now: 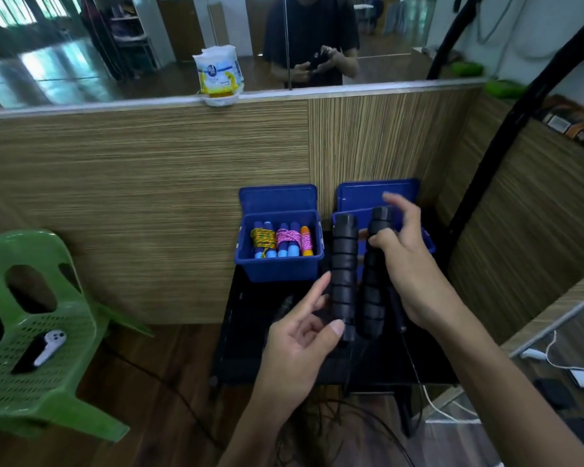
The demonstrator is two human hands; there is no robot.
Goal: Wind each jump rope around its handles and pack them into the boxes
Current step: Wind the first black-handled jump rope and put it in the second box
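Two black ribbed jump rope handles are held upright side by side above a black table (250, 348). My left hand (300, 338) pinches the lower end of the left handle (344, 271) with thumb and fingers. My right hand (402, 261) grips the right handle (373, 291) near its top, index finger raised. Their black rope (415, 372) hangs down past the table's front edge. Behind them, an open blue box (279, 267) holds three wound ropes with blue and orange handles. A second open blue box (425, 242) on the right is mostly hidden by my right hand.
A wood-grain partition stands behind the table, with a white packet (218, 70) on its ledge under a mirror. A green plastic chair (38, 332) with a white controller on its seat stands at left. Cables lie on the floor and at right.
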